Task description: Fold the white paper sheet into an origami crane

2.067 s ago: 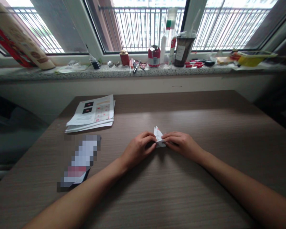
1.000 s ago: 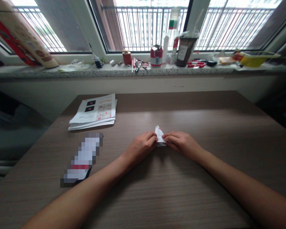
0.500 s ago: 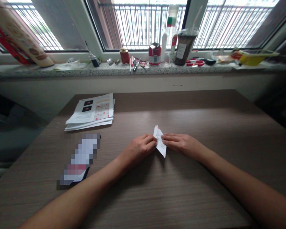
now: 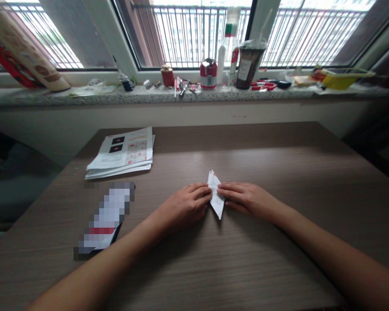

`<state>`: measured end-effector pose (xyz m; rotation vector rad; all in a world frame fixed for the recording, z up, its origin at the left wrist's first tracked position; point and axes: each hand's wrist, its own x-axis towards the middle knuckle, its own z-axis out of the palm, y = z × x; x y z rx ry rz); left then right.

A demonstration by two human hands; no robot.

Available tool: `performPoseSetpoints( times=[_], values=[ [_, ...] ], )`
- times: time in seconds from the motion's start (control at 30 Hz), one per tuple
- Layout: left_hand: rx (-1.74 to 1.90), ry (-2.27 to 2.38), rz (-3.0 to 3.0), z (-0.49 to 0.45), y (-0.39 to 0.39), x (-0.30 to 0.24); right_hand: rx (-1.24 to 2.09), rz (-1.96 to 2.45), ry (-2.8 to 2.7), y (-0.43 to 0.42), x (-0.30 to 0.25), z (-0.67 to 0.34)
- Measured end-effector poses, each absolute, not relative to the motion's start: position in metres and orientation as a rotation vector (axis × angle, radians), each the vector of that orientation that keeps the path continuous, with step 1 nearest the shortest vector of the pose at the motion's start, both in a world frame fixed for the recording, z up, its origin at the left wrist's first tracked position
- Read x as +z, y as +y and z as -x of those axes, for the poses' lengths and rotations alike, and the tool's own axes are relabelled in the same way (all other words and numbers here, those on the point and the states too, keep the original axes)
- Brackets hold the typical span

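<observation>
A small folded piece of white paper (image 4: 215,196) with red print lies on the wooden table (image 4: 278,164), shaped like a narrow diamond. My left hand (image 4: 185,206) presses its left edge with curled fingertips. My right hand (image 4: 246,198) holds the right edge, fingers stretched together and pinching the paper. Both hands rest on the table top with the paper between them.
A stack of printed sheets (image 4: 123,151) lies at the far left of the table, a blurred phone-like object (image 4: 105,218) nearer. The windowsill (image 4: 181,95) carries a red can (image 4: 208,74), bottle, dark drink cup (image 4: 247,65), tools and a yellow tray (image 4: 342,78).
The paper was a small bunched fold pinched between both hands; it has since been opened downward into a longer diamond shape. Both hands stayed in place.
</observation>
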<state>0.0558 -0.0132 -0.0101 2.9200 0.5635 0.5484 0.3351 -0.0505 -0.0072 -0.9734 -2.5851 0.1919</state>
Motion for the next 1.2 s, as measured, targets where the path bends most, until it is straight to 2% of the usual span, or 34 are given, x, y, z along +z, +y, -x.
performPoseSetpoints(
  times=[0.5, 0.9, 1.2],
  values=[
    [0.466, 0.703, -2.82, -0.058, -0.024, -0.007, 0.225, 1.037, -2.647, -0.058, -0.013, -0.336],
    [0.383, 0.698, -2.684, -0.048, -0.021, -0.006, 0.432, 0.988, -2.606, -0.051, -0.015, -0.35],
    [0.428, 0.722, -2.641, -0.049, -0.018, -0.01, 0.331, 0.989, -2.664, -0.052, -0.017, -0.348]
  ],
)
